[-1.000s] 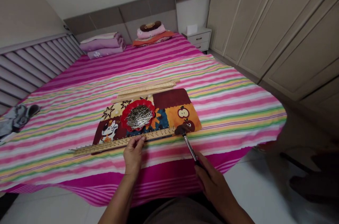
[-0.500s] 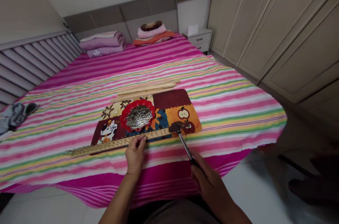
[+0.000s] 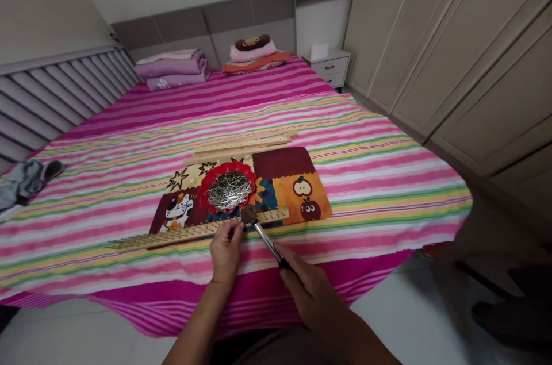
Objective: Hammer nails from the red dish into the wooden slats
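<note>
A long wooden strip (image 3: 172,236) with a row of nails standing in it lies across the front of a patterned mat (image 3: 280,162). My left hand (image 3: 226,250) is closed in a pinch at the strip, on what looks like a nail; the tips partly hide it. In my right hand (image 3: 306,284) is a hammer (image 3: 268,240), gripped by its black handle. Its dark head is at the strip, just right of my left fingertips. Behind them on the mat, a red scalloped bowl (image 3: 202,197) holds a heap of loose nails (image 3: 228,189).
More wooden strips (image 3: 244,143) lie behind the mat on the striped bedspread (image 3: 366,164). Folded bedding (image 3: 172,69) is at the headboard. Grey clothing (image 3: 28,181) lies at the left. Wardrobe doors (image 3: 474,54) line the right side.
My right hand has brought the hammer leftward along the strip, its head now beside my left fingertips. My left hand stays pinched at the strip. The view has shifted slightly.
</note>
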{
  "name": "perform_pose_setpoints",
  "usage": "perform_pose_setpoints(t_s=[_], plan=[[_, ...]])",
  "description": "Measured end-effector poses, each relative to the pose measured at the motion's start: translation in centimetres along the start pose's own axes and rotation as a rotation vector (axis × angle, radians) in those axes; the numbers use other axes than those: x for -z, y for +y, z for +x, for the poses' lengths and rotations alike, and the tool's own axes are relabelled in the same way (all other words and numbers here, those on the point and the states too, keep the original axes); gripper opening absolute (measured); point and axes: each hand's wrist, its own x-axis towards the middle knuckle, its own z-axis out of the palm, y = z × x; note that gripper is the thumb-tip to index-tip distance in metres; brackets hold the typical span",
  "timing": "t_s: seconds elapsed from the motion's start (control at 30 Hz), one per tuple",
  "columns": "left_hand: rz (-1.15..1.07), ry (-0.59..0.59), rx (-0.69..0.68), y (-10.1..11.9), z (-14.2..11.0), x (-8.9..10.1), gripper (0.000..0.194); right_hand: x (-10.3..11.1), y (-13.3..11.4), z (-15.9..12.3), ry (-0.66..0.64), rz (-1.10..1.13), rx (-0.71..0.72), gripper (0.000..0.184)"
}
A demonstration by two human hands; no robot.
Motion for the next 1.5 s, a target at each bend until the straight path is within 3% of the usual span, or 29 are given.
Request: perform_pose_setpoints(t_s=[0.23, 0.33, 0.47, 0.63, 0.73, 0.87, 1.0, 1.13, 1.23, 1.4, 1.5], plan=[[0.012, -0.002, 0.037, 0.5, -0.1, 0.3, 0.025, -1.1, 0.4, 1.3, -0.051, -0.042, 0.15, 0.046], [0.049, -0.005, 0.048, 0.4, -0.1, 0.2, 0.02, -1.2, 0.4, 1.5, -0.08, -0.081, 0.155, 0.046], [-0.018, -0.003, 0.046, 0.0, 0.0, -0.1, 0.023, -0.5, 0.0, 0.7, -0.02, -0.05, 0.13, 0.044], [-0.049, -0.07, 0.07, 0.2, 0.0, 1.1, 0.03, 1.2, 0.3, -1.2, 0.168, -0.021, 0.033, 0.045], [0.106, -0.013, -0.036, 1.3, 0.8, 3.1, 0.027, 1.8, 1.2, -2.3, 0.261, 0.005, -0.118, 0.045], [0.38, 0.052, -0.195, 3.1, 4.4, 4.7, 0.023, 2.1, 2.5, -3.2, 0.303, 0.031, -0.261, 0.048], [0.636, -0.14, -0.243, 3.6, 8.7, 3.5, 0.022, 1.8, 3.6, -3.5, 0.348, 0.051, -0.236, 0.047], [0.745, -0.337, -0.221, 3.2, 10.7, 1.7, 0.018, 1.5, 4.2, -3.6, 0.372, 0.062, -0.235, 0.049], [0.736, -0.363, -0.212, 3.0, 11.0, 1.4, 0.014, 1.4, 4.3, -3.7, 0.366, 0.057, -0.265, 0.05], [0.683, -0.336, -0.211, 2.7, 11.0, 2.4, 0.016, 1.6, 4.3, -3.6, 0.338, 0.092, -0.27, 0.05], [0.416, -0.252, -0.071, 2.7, 11.0, 3.3, 0.016, 1.8, 4.3, -3.5, 0.326, 0.091, -0.254, 0.048]])
